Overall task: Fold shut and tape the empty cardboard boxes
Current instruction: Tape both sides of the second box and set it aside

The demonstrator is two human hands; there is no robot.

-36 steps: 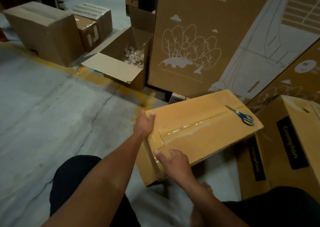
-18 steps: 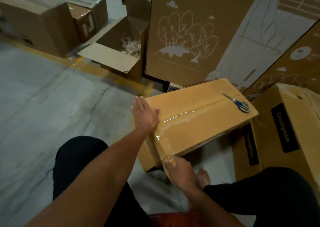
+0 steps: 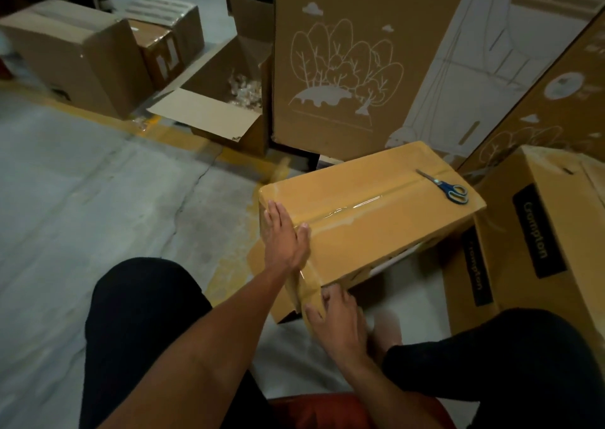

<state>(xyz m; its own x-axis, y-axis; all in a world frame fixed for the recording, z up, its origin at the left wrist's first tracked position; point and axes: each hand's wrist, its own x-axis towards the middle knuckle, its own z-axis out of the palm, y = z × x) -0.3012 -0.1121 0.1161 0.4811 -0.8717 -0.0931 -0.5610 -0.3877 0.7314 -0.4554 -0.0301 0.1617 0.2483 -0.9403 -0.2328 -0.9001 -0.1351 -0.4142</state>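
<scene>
Two hands are working at the near end of a closed cardboard box (image 3: 370, 219). The left hand (image 3: 284, 232) is lying flat with straight fingers, pressing the top near corner where the clear tape (image 3: 357, 206) is bending over the edge. Just below it, the right hand (image 3: 337, 317) is resting against the box's near end face, its fingers pressing the tape end down; whether they are curling round anything cannot be told. From the left hand's thumb, the tape strip is running away along the box's long axis, which is pointing away from the person and to the right. At the far end of that strip, well apart from both hands, blue-handled scissors (image 3: 447, 187) are lying on the top. Beyond the right hand, to the right, a box printed with "Crompton" (image 3: 537, 232) is standing just beside the taped one. Farther off, behind, a tall printed carton (image 3: 360, 52) is standing, with an open box (image 3: 209, 117) to its left.
</scene>
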